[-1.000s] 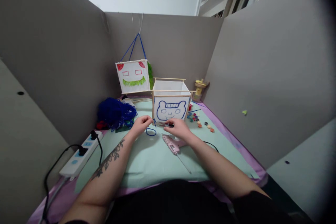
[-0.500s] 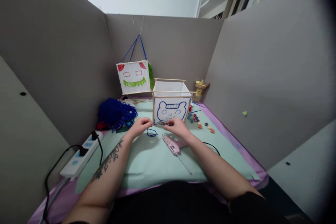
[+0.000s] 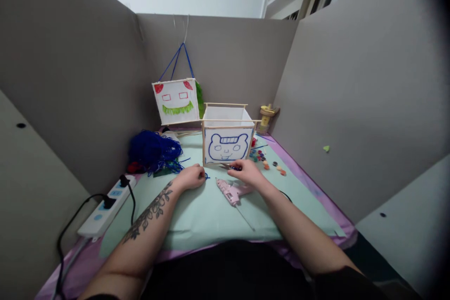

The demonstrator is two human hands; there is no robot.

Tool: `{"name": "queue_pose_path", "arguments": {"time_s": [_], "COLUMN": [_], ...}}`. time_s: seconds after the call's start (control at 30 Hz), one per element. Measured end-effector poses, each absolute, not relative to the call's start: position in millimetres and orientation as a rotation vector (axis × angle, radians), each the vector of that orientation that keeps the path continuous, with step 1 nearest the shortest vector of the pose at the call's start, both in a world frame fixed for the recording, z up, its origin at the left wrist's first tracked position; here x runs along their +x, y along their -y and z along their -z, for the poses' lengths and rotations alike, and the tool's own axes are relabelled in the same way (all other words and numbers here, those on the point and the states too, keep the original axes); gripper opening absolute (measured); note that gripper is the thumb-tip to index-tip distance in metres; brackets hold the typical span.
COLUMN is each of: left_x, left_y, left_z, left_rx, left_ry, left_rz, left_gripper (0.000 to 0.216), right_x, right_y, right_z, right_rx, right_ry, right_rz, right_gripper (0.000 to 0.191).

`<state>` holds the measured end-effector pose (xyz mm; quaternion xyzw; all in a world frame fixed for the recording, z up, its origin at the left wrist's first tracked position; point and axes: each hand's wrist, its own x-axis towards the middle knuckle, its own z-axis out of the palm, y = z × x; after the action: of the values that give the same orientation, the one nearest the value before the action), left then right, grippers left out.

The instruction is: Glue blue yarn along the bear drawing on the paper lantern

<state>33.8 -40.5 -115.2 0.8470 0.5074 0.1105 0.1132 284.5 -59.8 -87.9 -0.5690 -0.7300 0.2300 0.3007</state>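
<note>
Since half a second ago our left hand (image 3: 191,178) has dropped from the box's lower left corner down onto the green mat (image 3: 207,215), and the blue yarn loop that lay open between our hands is now mostly hidden under it; only a short blue end (image 3: 206,176) pokes out at the fingertips. We note the left hand curled shut over that yarn, knuckles up, resting on the mat.

Our right hand (image 3: 248,173) sits just in front of the paper box (image 3: 228,143), fingers pinched on small scissors (image 3: 232,167) whose dark handle and thin blades point left along the box's bottom edge. Whether the blades are parted we cannot tell; they are too small.

The box stands upright on the mat, stick frame showing, a blue bear face drawn on its near side. A pink glue gun (image 3: 230,191) lies on the mat just below the right hand, nozzle toward us, close to both hands but touching neither as far as we can see.

To the left, a heap of blue yarn (image 3: 152,151). Behind it hangs a second paper box (image 3: 175,101) with a red and green face. Small coloured buttons (image 3: 269,164) lie scattered right of the bear box. A white power strip (image 3: 105,207) lies at the mat's left edge.
</note>
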Motion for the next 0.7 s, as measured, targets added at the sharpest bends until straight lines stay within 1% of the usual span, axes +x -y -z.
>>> {"name": "queue_pose_path", "arguments": {"time_s": [0.07,0.13,0.23,0.3,0.4,0.47,0.6,0.7], "left_x": [32,30,30,34,44,51,58,59], "left_y": [38,36,34,36,42,46,49,50], "left_z": [115,111,103,100,97,97,98,99], "left_rx": [2.459,2.343,1.944,1.671,1.476,1.444,1.426,1.416], "left_ry": [-1.463,-1.432,-1.307,-1.187,-1.038,-0.992,-0.978,-0.962], "left_rz": [-0.425,-0.677,-1.087,-1.239,-1.314,-1.312,-1.309,-1.304], "left_gripper": [0.013,0.013,0.018,0.025,0.031,0.034,0.037,0.037], "right_x": [278,272,263,257,248,243,239,240], "right_y": [62,64,66,66,66,67,68,68], "right_z": [88,88,92,95,95,92,85,85], "right_rx": [-1.471,-1.408,-1.322,-1.274,-1.205,-1.193,-1.212,-1.202], "right_ry": [1.963,1.936,1.779,1.647,1.493,1.445,1.417,1.414], "right_rz": [-0.609,-0.636,-0.737,-0.861,-1.066,-1.138,-1.157,-1.172], "right_gripper": [0.026,0.027,0.032,0.036,0.041,0.04,0.034,0.036]}}
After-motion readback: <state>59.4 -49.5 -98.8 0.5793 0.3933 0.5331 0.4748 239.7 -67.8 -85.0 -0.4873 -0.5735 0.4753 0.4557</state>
